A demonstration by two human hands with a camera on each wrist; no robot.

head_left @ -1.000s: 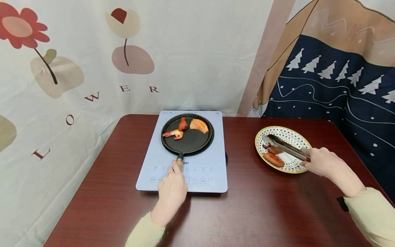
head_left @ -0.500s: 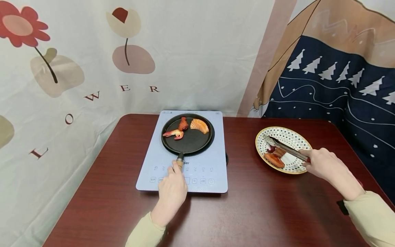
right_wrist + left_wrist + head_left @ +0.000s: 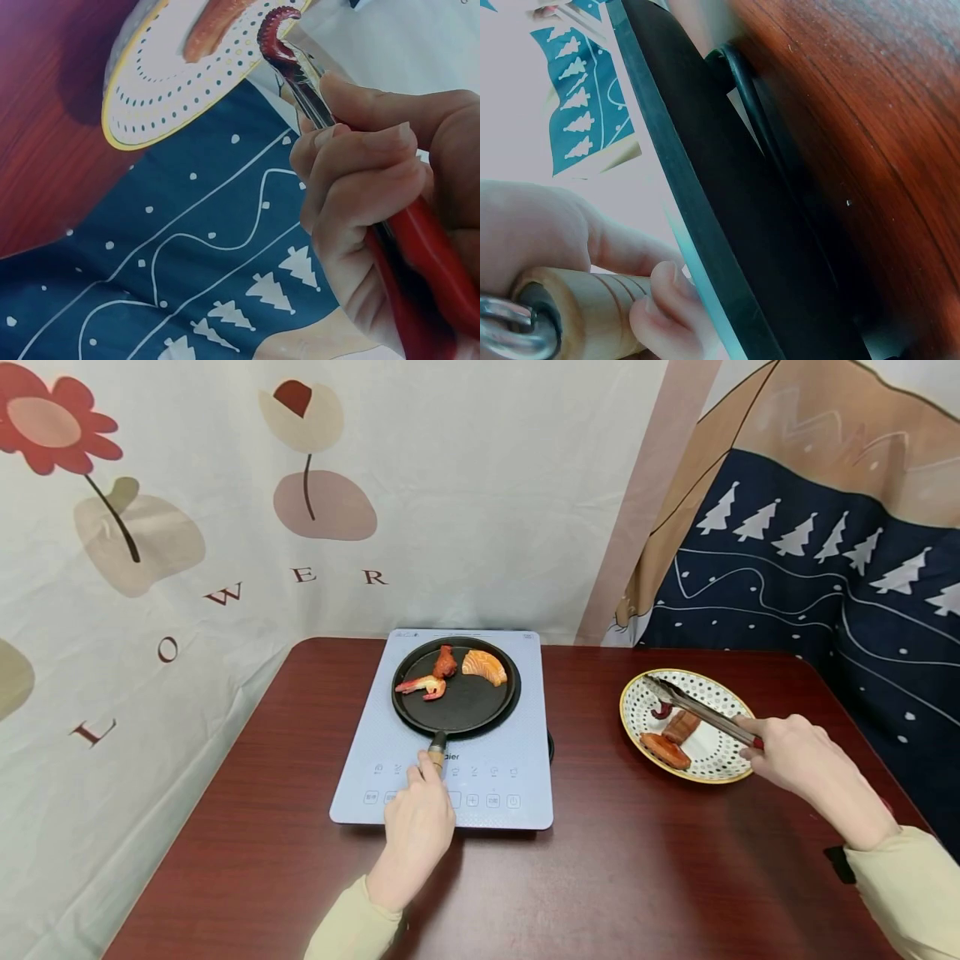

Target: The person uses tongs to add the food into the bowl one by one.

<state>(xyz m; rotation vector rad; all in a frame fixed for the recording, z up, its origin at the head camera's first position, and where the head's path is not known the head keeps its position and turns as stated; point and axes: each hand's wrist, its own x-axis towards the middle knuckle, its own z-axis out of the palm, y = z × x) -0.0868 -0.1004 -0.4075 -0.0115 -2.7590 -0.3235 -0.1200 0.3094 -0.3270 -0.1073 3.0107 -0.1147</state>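
Observation:
In the head view my left hand [image 3: 422, 814] grips the wooden handle [image 3: 585, 304] of a round black frying pan [image 3: 472, 710]. A shrimp [image 3: 423, 686], a small drumstick [image 3: 445, 662] and an orange salmon slice [image 3: 485, 667] lie in the pan. At the right, my right hand [image 3: 798, 760] holds metal tongs [image 3: 708, 714] with red grips over a dotted plate [image 3: 723, 764]. Between the tongs' tips a dark red octopus tentacle [image 3: 277, 37] is pinched, raised off the plate in the right wrist view. A chicken wing [image 3: 665, 750] and a brown meat piece [image 3: 681, 727] lie on the plate.
The pan sits on a pale blue induction cooker [image 3: 510, 814], whose black cord [image 3: 754, 105] comes out beneath it. Dark reddish wood forms the tabletop [image 3: 600, 877]. Printed curtains [image 3: 487, 502] hang right behind the table and along its sides.
The tongs have closed on the tentacle and shifted up slightly, uncovering more of the brown meat piece. My left hand and the pan have stayed in place.

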